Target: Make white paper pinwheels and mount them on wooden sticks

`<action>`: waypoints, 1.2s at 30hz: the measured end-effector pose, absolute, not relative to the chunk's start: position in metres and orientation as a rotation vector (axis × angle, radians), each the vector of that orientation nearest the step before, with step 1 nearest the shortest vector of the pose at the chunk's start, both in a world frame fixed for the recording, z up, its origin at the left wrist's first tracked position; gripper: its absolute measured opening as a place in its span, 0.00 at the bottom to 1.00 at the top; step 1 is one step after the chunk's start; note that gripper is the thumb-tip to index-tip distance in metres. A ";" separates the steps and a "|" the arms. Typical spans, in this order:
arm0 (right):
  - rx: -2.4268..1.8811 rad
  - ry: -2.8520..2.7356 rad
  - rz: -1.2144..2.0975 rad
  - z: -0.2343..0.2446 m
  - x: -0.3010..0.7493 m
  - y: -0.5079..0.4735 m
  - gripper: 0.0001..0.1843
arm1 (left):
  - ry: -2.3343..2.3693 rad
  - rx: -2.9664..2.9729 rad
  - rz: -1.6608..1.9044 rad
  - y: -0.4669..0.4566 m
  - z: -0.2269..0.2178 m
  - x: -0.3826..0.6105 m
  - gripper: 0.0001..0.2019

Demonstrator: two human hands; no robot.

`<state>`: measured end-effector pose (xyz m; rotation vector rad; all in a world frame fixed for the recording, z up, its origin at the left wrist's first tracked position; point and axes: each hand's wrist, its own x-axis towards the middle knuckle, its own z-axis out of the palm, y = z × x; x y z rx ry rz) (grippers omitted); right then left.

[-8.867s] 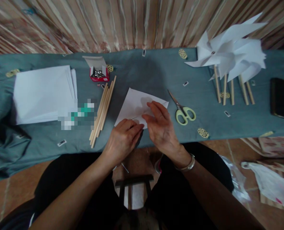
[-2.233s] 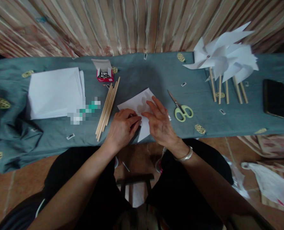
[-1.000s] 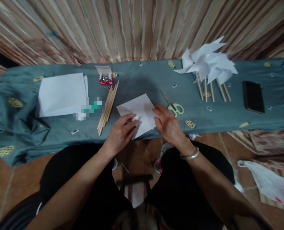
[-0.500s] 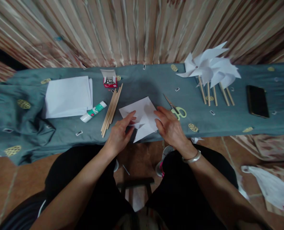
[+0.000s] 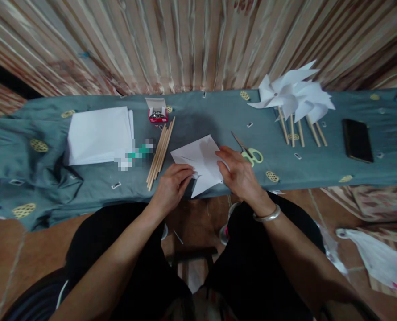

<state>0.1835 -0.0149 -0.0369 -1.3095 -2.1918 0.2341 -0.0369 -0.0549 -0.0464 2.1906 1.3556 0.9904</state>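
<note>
A white paper square (image 5: 205, 156) with cuts running in from its corners lies on the cloth in front of me. My left hand (image 5: 171, 183) pinches a flap of this paper between thumb and fingertips, close to its lower left side. At the right edge, my right hand (image 5: 240, 174) rests with fingers spread, the fingertips touching the paper. A pair of scissors (image 5: 250, 154) with pale green handles lies just beyond my right hand. Several thin wooden sticks (image 5: 160, 154) lie to the left of the paper.
A paper stack (image 5: 100, 136) is at the left, with a blurred green-and-white item (image 5: 134, 155) beside it. A small red box (image 5: 157, 115) holds shiny metal pieces. Several paper pinwheels (image 5: 292, 93) on sticks and a dark phone (image 5: 358, 140) lie at the right.
My left hand's fingers have closed from a loose spread into a pinch on the paper's flap. The right hand has stayed at the right edge. The view has shifted slightly.
</note>
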 end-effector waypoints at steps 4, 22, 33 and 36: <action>-1.314 -2.212 0.263 -0.041 0.189 -0.021 0.18 | 1.417 2.203 0.960 -0.049 -0.044 -0.033 0.11; -1.283 -2.251 0.344 -0.042 0.194 -0.026 0.18 | 1.582 2.042 0.838 -0.034 -0.041 -0.028 0.11; -1.224 -2.253 0.389 -0.044 0.200 -0.033 0.17 | 1.358 2.471 0.775 -0.059 -0.035 -0.023 0.32; -1.214 -2.254 0.392 -0.045 0.201 -0.033 0.17 | 1.295 2.602 0.693 -0.062 -0.037 -0.015 0.22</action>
